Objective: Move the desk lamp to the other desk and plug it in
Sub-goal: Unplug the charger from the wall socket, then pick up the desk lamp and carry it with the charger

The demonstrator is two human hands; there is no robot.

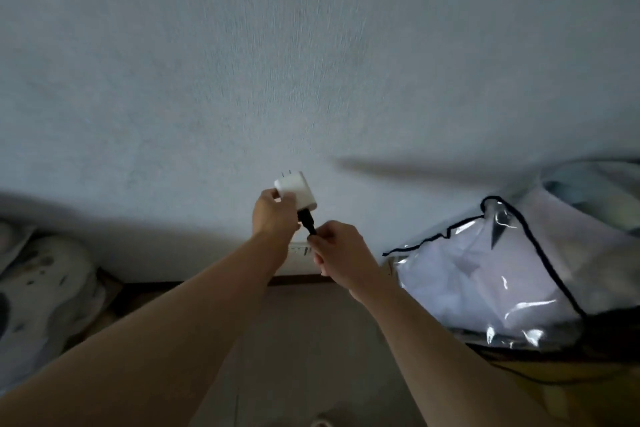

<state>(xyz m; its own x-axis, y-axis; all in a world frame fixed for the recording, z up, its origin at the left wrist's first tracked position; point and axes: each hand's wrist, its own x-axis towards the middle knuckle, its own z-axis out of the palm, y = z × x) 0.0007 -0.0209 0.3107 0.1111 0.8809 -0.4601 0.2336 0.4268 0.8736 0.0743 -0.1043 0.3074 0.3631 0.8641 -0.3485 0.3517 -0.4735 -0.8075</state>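
Observation:
My left hand [273,215] grips a white power adapter [297,191] with its metal prongs pointing up and away, in front of the wall. A black cable connector [307,221] is seated in the adapter's lower end. My right hand [341,253] pinches that black connector just below the adapter. A white wall socket [298,251] sits low on the wall, partly hidden behind both hands. The lamp itself and both desks are out of view.
A pale textured wall [311,62] fills the upper view. A clear plastic bag [502,274] with black piping, holding white fabric, lies at the right. A patterned bundle [41,291] sits at the left. A dark skirting board [298,278] runs below the socket, with beige floor [304,350] between my arms.

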